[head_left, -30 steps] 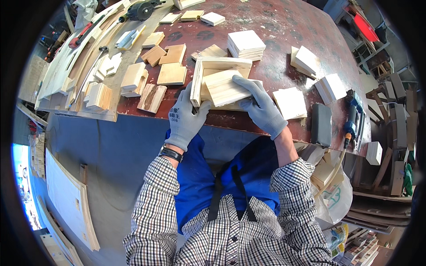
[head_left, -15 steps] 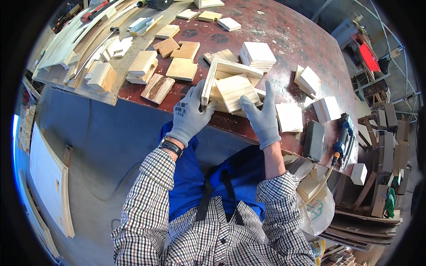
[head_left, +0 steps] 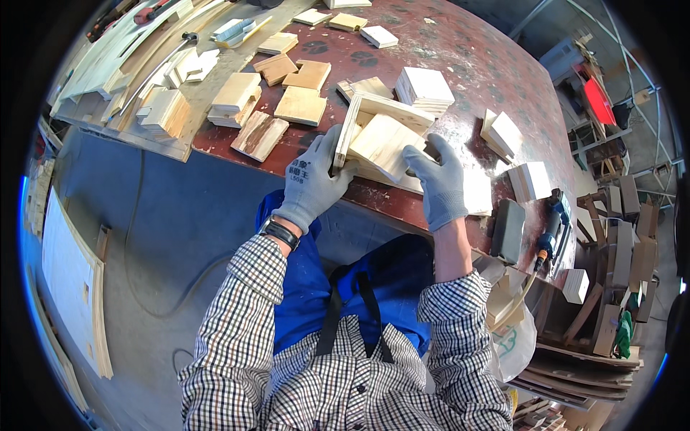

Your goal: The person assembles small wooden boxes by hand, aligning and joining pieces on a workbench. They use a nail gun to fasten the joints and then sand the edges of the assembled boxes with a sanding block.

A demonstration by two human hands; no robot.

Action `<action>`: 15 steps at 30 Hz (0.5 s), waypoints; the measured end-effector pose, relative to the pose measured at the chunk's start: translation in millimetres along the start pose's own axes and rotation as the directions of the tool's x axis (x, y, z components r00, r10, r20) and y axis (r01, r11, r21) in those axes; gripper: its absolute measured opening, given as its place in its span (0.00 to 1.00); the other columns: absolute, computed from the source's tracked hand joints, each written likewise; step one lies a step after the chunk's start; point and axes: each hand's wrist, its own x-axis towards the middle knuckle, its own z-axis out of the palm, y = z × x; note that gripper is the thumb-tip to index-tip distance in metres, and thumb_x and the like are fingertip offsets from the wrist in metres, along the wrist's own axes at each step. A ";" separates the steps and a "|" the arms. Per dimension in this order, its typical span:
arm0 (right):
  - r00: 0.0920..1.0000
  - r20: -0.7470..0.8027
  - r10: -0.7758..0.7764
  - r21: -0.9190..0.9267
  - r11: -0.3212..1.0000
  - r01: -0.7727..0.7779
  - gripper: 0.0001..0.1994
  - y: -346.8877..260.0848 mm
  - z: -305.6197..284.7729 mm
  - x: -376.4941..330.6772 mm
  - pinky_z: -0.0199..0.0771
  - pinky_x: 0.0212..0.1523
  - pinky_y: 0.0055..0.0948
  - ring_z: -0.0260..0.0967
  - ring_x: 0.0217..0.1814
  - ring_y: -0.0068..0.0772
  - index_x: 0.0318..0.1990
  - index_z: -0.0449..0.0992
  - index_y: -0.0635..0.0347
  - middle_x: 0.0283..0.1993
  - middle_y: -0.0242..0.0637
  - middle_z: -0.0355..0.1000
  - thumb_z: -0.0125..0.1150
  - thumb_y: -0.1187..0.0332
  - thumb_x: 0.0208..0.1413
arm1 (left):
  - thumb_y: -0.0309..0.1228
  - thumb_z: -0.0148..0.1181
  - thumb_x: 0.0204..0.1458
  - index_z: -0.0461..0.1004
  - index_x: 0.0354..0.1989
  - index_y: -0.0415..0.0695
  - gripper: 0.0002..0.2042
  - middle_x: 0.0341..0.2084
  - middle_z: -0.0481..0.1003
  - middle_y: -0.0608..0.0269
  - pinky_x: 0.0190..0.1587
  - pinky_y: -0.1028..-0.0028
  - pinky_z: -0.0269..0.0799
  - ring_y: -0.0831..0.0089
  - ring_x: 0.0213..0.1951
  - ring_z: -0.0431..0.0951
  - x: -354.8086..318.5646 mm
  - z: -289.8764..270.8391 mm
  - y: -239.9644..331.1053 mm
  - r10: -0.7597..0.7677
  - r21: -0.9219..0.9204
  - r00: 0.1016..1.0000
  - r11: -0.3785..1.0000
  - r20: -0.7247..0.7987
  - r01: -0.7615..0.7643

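Observation:
A small open box of pale wooden boards (head_left: 395, 109) rests near the front edge of the table, its far wall and left wall standing up. Inside it a square wooden block (head_left: 387, 142) lies askew and tilted, one corner toward me. My left hand (head_left: 313, 179), in a grey glove, is closed round the left wall, thumb on the near side. My right hand (head_left: 440, 179), also gloved, holds the block's right side, thumb against its near corner and fingers bent over the box's right end. The fingertips of both hands are partly hidden by the wood.
Loose wooden blocks (head_left: 300, 105) lie left of the box on the dark red table (head_left: 496, 79). A white-faced block stack (head_left: 425, 87) stands behind it. To the right are more blocks, a dark grey block (head_left: 508, 230) and a blue air tool (head_left: 552, 228) with a hose.
The block has turned within the box, its near corner swinging to the right. My right hand's raised fingers have bent inward over the box's right end. My left hand keeps its hold.

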 end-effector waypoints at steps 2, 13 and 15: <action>0.989 -0.149 -0.025 0.113 0.993 0.042 0.33 -4.9 6.5 0.5 0.77 0.40 0.22 0.75 0.44 0.23 0.70 0.67 0.74 0.48 0.43 0.77 0.73 0.65 0.62 | 0.37 0.71 0.55 0.69 0.69 0.46 0.33 0.51 0.80 0.52 0.52 0.59 0.81 0.51 0.51 0.83 0.3 1.7 -0.2 0.024 -0.012 1.000 1.000 -0.009 -0.024; 0.805 0.189 -0.562 -0.583 0.596 0.553 0.39 31.3 20.9 -26.8 0.73 0.65 0.49 0.70 0.67 0.61 0.73 0.60 0.73 0.71 0.64 0.63 0.66 0.52 0.65 | 0.36 0.70 0.57 0.69 0.69 0.43 0.31 0.51 0.80 0.49 0.53 0.59 0.80 0.50 0.52 0.83 0.0 1.9 -2.6 0.053 -0.024 0.999 0.998 0.001 -0.053; 0.833 0.187 -0.521 -0.564 0.637 0.526 0.40 32.8 23.0 -19.6 0.73 0.63 0.54 0.70 0.64 0.66 0.74 0.60 0.71 0.71 0.63 0.65 0.65 0.49 0.66 | 0.37 0.69 0.56 0.68 0.69 0.45 0.31 0.50 0.80 0.50 0.50 0.58 0.81 0.50 0.50 0.83 -0.7 -0.2 -5.6 0.103 -0.050 0.994 0.993 -0.020 -0.104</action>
